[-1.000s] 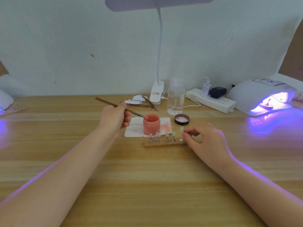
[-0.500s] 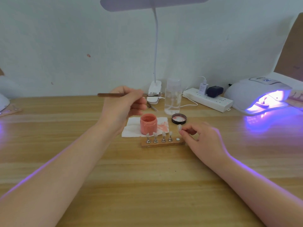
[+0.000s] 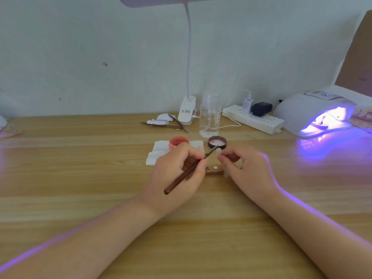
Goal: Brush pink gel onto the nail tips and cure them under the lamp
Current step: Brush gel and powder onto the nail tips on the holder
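Left hand point(image 3: 177, 170) fingers grip brush point(image 3: 189, 172) angled toward nail tip point(image 3: 218, 152) pinched by right hand point(image 3: 245, 170).

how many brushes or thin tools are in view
3: one brush in the left hand, tip at the nail tip; two thin tools lying crossed beside the desk lamp's base. More may be hidden.
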Motion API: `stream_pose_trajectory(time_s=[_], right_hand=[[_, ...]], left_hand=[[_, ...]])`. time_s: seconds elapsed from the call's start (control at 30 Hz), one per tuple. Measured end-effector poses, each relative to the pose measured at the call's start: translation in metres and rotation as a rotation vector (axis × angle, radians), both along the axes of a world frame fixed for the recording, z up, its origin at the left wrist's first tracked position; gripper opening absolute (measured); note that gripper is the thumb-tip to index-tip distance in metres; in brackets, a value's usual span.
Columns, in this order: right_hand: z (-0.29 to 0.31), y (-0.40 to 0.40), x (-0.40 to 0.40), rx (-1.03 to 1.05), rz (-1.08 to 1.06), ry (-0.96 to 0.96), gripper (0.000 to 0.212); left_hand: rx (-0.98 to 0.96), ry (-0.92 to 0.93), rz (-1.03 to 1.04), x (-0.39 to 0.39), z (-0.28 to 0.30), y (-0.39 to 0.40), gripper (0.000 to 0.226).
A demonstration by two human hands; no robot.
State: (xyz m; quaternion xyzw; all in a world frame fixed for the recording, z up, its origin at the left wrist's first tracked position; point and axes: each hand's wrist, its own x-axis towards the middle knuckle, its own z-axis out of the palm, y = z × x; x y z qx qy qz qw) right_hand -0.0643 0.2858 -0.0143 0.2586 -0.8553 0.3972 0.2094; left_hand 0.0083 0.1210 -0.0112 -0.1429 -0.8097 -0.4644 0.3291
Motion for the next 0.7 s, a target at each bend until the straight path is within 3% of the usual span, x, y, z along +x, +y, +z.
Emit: stream_pose_trajectory(time_s=[0.2,0.47,0.7], right_hand=[[0.0012,-0.0003,0.0013,-0.013,-0.002,0.008,0.003],[0.0003,0.0004,0.0004,-0.015,-0.011,-0.004,0.004],[-0.0007,0.0011,0.0008,-0.005,-0.017,-0.016,0.004]], left_hand=[[-0.024,0.022,0.001,0.0009,-0.0019,0.0013,0.028],[-0.082,0.057,-0.010,0.0009,-0.0026,0.0029,0.007],[-0.093,0.038,-0.060,0.0054,0.0001,0.0014,0.013]])
